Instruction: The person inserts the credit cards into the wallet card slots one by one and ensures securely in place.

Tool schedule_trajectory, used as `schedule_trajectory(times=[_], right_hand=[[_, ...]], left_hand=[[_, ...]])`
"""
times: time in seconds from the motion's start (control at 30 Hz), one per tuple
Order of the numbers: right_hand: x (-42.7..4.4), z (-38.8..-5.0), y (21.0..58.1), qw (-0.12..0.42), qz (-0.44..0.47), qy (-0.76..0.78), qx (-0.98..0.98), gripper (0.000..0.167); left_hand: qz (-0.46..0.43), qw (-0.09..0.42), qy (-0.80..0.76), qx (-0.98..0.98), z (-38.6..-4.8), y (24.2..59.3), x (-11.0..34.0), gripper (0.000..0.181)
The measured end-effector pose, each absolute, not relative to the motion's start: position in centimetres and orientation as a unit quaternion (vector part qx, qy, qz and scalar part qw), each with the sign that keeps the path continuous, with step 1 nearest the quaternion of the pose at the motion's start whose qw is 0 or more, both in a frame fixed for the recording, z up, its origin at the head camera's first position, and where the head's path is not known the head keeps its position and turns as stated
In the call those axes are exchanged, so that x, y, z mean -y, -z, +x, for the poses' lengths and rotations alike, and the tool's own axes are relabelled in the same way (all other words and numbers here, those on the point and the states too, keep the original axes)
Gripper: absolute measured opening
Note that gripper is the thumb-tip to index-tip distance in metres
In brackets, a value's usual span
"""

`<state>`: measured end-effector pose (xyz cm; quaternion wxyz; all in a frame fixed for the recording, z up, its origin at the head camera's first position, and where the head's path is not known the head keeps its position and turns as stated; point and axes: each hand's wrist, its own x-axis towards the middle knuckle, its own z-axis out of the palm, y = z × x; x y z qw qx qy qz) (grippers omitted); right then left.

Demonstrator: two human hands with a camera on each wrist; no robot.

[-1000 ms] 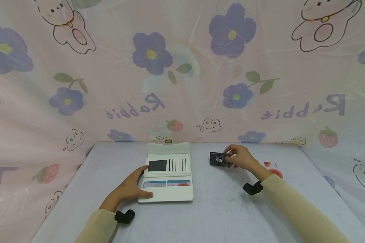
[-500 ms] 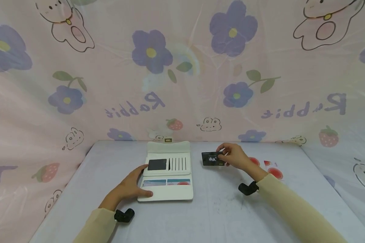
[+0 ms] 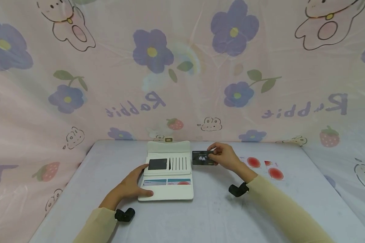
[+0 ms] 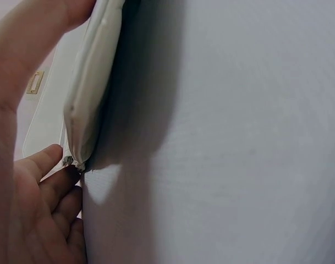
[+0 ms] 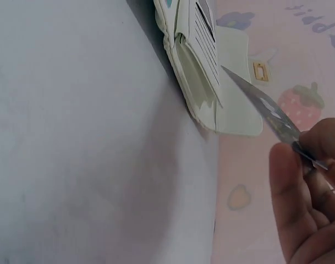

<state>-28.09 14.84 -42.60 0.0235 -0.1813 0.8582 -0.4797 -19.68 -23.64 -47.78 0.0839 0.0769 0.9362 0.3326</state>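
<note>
A white wallet [image 3: 167, 194] lies open on the table, its clasp flap at the far end. Its upper panel has a dark window pocket [image 3: 157, 164] and several card slots [image 3: 178, 164]. Two cards [image 3: 154, 182] show in the lower pocket. My left hand [image 3: 129, 186] holds the wallet's left side, thumb over the lower panel and fingers at the edge. Just right of the slotted panel, my right hand [image 3: 226, 158] pinches a black VIP card [image 3: 199, 157] between thumb and fingers. In the right wrist view the card [image 5: 261, 104] appears nearly edge-on, raised above the table.
Two cards with red round prints lie on the white table right of my right hand: one card [image 3: 253, 162] and another card [image 3: 275, 173] farther right. A patterned curtain [image 3: 197, 84] hangs behind the table's far edge.
My right hand has moved left with the black VIP card, bringing it close to the wallet's right edge. The red-print card behind the hand has come into view. My left hand stays put.
</note>
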Motion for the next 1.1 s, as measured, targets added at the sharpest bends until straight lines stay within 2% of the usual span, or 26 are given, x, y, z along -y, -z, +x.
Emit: schedule_trajectory(times=[1.1], right_hand=[[-9.7, -27.1, 43.9, 0.044, -0.151, 0.505, -0.849, 0.02]], left_hand=[[0.07, 0.088, -0.33, -0.937, -19.7, 47.9, 23.6, 0.119]])
